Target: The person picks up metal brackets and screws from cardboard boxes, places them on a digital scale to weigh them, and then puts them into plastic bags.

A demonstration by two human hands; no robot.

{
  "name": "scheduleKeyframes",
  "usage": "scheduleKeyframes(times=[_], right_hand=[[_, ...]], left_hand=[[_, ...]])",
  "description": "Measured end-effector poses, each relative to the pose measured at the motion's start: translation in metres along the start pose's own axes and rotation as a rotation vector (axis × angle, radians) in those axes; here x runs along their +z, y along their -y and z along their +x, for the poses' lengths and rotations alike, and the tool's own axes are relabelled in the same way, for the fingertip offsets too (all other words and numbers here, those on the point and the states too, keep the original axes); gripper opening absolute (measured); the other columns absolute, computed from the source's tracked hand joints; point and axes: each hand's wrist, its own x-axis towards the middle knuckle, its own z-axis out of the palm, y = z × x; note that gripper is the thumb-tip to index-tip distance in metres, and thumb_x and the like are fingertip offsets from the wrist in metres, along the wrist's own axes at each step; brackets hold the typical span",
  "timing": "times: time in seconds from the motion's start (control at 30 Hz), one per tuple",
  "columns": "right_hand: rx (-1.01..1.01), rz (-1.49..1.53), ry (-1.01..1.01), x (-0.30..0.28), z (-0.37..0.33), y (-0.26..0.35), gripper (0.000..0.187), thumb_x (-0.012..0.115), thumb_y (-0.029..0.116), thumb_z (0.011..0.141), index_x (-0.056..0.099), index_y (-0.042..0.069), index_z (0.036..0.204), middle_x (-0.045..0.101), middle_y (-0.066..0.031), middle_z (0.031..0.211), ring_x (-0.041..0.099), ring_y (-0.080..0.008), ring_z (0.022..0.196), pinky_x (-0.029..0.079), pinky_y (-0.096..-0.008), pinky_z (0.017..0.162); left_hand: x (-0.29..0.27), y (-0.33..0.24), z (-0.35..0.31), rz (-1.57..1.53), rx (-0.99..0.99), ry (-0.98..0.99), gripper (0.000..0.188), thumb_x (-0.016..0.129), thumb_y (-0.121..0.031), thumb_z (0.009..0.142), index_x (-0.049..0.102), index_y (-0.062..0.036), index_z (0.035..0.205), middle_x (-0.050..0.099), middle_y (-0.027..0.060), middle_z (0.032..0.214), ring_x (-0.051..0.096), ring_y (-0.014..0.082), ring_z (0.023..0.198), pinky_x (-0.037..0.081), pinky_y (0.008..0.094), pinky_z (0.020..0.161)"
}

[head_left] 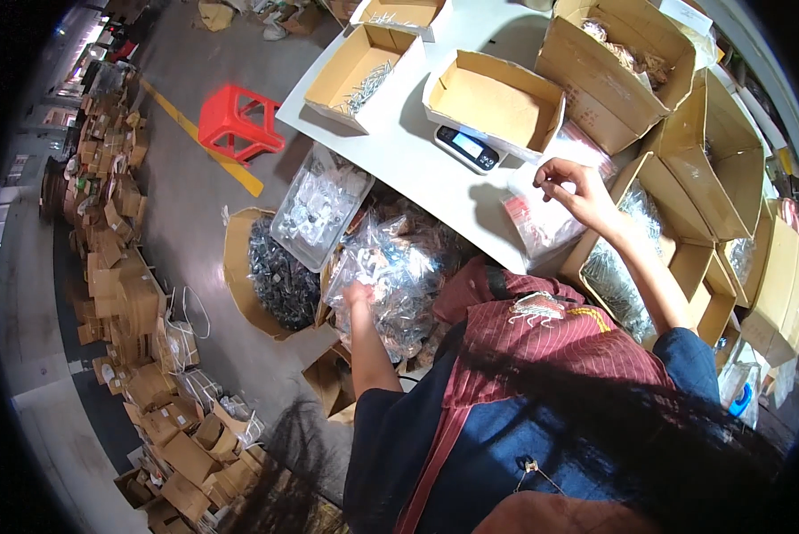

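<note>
Left of centre, a round-sided cardboard box (238,271) of dark pieces sits beside a clear plastic bin (297,254). Just right of these, a loose heap of clear plastic bags (408,258) fills the middle of the frame. Your left hand (359,292) is at the heap's left edge, clearly nearer to it than the other hand; the heap spreads up and right from your fingers, with no single long axis to read. Those fingertips run in among the shiny film, so I cannot tell whether they grasp a bag.

Right of centre, above the heap, a cardboard tray (497,96) rests on a dark scale (467,149); its screen is lit, the readout too small to trust. Next come flat clear bags (535,218) with red print, not legible enough to make out. Your right hand (577,191) is over their upper right part, fingers half curled; nothing shows between them, though I cannot tell whether they pinch something small. Farther right stands an open carton (580,258) of bagged pieces.
</note>
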Motion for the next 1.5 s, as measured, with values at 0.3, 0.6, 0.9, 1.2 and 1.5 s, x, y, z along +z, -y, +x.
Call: scheduleKeyframes(times=[0.3,0.6,0.9,1.2,1.5], right_hand=[[0.019,-0.040,-0.197,-0.041,-0.037,0.019,0.012,0.059,0.007,0.089,0.063,-0.001,0.098,0.066,-0.0048,0.089,0.064,-0.0119,0.079,0.052,-0.0276,0.074],[0.069,0.020,-0.418,-0.055,-0.071,0.024,0.013,0.060,0.006,0.090,0.065,-0.002,0.099,0.068,-0.0061,0.090,0.066,-0.0121,0.081,0.053,-0.0280,0.075],[-0.083,-0.066,-0.589,-0.048,-0.088,0.032,0.017,0.058,0.007,0.095,0.061,0.000,0.110,0.067,-0.0083,0.093,0.065,-0.0130,0.082,0.052,-0.0292,0.076],[0.218,0.087,-0.674,-0.050,-0.124,-0.021,0.017,0.057,0.004,0.092,0.062,-0.001,0.107,0.069,-0.0090,0.085,0.068,-0.0139,0.075,0.053,-0.0293,0.068],[0.073,0.076,-0.845,-0.106,-0.132,-0.004,0.015,0.056,0.002,0.093,0.062,-0.002,0.106,0.069,-0.0095,0.088,0.066,-0.0133,0.079,0.054,-0.0301,0.070]], left_hand=[[-0.003,-0.066,-0.107,1.498,0.553,0.247,0.019,0.057,-0.014,0.083,0.064,0.0012,0.092,0.070,0.0198,0.077,0.069,0.0299,0.066,0.053,0.0413,0.061],[0.156,-0.093,-0.397,0.635,1.668,0.842,0.013,0.059,-0.013,0.092,0.066,-0.0067,0.101,0.068,0.0140,0.091,0.065,0.0345,0.085,0.052,0.0423,0.077],[0.284,-0.019,-0.493,1.295,1.675,0.995,0.046,0.050,-0.039,0.098,0.040,0.0013,0.117,0.069,0.0241,0.077,0.069,0.0432,0.077,0.053,0.0529,0.073],[0.282,-0.033,-0.484,1.236,1.829,1.054,0.020,0.049,-0.026,0.098,0.053,-0.0073,0.103,0.066,0.0228,0.069,0.066,0.0466,0.068,0.050,0.0566,0.063],[0.282,-0.113,-0.584,0.606,2.145,1.331,0.008,0.062,-0.017,0.092,0.067,-0.0106,0.092,0.068,0.0139,0.075,0.068,0.0319,0.070,0.052,0.0410,0.061]])
